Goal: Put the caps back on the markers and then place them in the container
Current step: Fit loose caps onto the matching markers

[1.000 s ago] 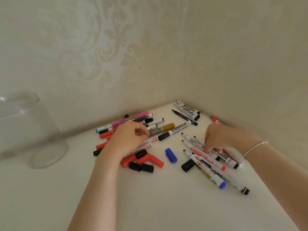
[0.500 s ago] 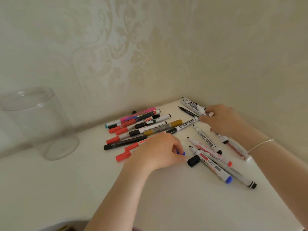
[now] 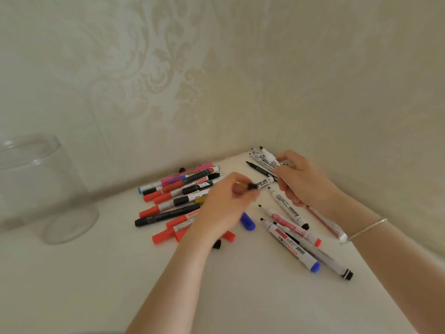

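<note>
My left hand [image 3: 224, 203] hovers over the marker pile and pinches a small black cap [image 3: 251, 186] between its fingertips. By the wall corner, my right hand [image 3: 303, 182] grips a white marker [image 3: 268, 157] whose bare black tip points away from me. A loose blue cap [image 3: 248, 221] lies between my hands. Several uncapped white markers [image 3: 287, 210] lie on the table under and in front of my right hand. The clear round container [image 3: 29, 165] stands at the far left, with no markers in it.
A pile of capped red, black and pink markers [image 3: 178, 191] lies left of my left hand. Loose red caps [image 3: 160, 238] and a black cap [image 3: 217, 244] lie near my wrist. The white table [image 3: 120, 285] meets patterned walls at the back and right.
My left hand has left the blue cap and risen toward the right hand, now with a black cap in its fingers. My right hand has closed around a white marker from the corner group.
</note>
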The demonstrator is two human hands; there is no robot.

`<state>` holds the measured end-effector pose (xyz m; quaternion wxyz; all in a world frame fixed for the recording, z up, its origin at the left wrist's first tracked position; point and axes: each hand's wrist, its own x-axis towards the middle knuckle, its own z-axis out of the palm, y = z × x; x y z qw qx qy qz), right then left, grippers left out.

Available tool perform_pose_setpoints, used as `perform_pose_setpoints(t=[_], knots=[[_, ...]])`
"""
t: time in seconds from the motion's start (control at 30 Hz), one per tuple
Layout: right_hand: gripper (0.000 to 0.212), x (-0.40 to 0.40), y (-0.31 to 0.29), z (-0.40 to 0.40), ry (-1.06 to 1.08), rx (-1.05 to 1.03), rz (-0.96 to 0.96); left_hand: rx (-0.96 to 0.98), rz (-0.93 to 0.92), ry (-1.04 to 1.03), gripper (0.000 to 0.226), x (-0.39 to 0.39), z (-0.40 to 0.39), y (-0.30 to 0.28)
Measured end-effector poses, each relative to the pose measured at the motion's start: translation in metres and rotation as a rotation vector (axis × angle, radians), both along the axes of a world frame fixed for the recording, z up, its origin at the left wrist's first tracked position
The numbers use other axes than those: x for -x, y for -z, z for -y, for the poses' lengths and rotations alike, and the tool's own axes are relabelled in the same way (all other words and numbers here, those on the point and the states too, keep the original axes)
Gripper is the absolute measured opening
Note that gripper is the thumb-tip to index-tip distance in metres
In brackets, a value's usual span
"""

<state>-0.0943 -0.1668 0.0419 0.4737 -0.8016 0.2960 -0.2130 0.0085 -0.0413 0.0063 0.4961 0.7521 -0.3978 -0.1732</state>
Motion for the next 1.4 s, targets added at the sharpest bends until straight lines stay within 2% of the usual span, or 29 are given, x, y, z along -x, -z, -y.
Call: perform_pose_setpoints(t=[0.07, 0.13, 0.2, 0.33, 0.53, 0.63, 0.7, 0.8, 0.83, 1.17, 1.27, 1.33, 1.4], knots=[[0.028, 0.003, -0.005, -0.005, -0.087, -0.065, 0.053, 0.222, -0.439, -0.031, 0.019, -0.01, 0.0, -0.008], [0.033, 0.006, -0.008, -0.011, -0.17, -0.03, 0.068, 0.417, -0.834, 0.053, 0.023, -0.016, -0.002, -0.013], [0.039, 0.008, -0.01, -0.016, -0.233, 0.039, 0.057, 0.536, -1.04, 0.105, 0.024, -0.021, -0.004, -0.013], [0.043, 0.006, -0.01, -0.022, -0.284, 0.189, 0.006, 0.633, -1.156, 0.099, 0.018, -0.024, -0.003, -0.009], [0.043, 0.003, -0.011, -0.026, -0.263, 0.31, -0.08, 0.652, -1.172, 0.075, 0.021, -0.027, -0.001, -0.003], [0.042, 0.002, -0.009, -0.026, -0.234, 0.346, -0.087, 0.641, -1.096, 0.063, 0.021, -0.028, 0.0, -0.002], [0.043, 0.003, -0.008, -0.024, -0.211, 0.361, -0.076, 0.569, -0.852, -0.003, 0.021, -0.028, 0.001, -0.001], [0.044, 0.003, -0.01, -0.022, -0.187, 0.377, -0.071, 0.423, -0.336, -0.183, 0.025, -0.027, 0.002, -0.003], [0.044, 0.003, -0.011, -0.022, -0.184, 0.377, -0.068, 0.412, -0.227, -0.199, 0.026, -0.027, 0.002, -0.004], [0.039, 0.003, -0.011, -0.021, -0.219, 0.43, -0.255, 0.249, 0.517, -0.132, 0.028, -0.032, 0.006, -0.003], [0.031, 0.003, -0.009, -0.019, -0.222, 0.475, -0.321, 0.161, 0.485, 0.035, 0.028, -0.031, 0.002, -0.007], [0.017, 0.003, -0.008, -0.018, -0.221, 0.467, -0.329, 0.14, 0.326, 0.124, 0.027, -0.032, 0.0, -0.009], [0.011, 0.003, -0.006, -0.018, -0.221, 0.448, -0.286, 0.168, 0.093, 0.184, 0.024, -0.035, -0.002, -0.011]])
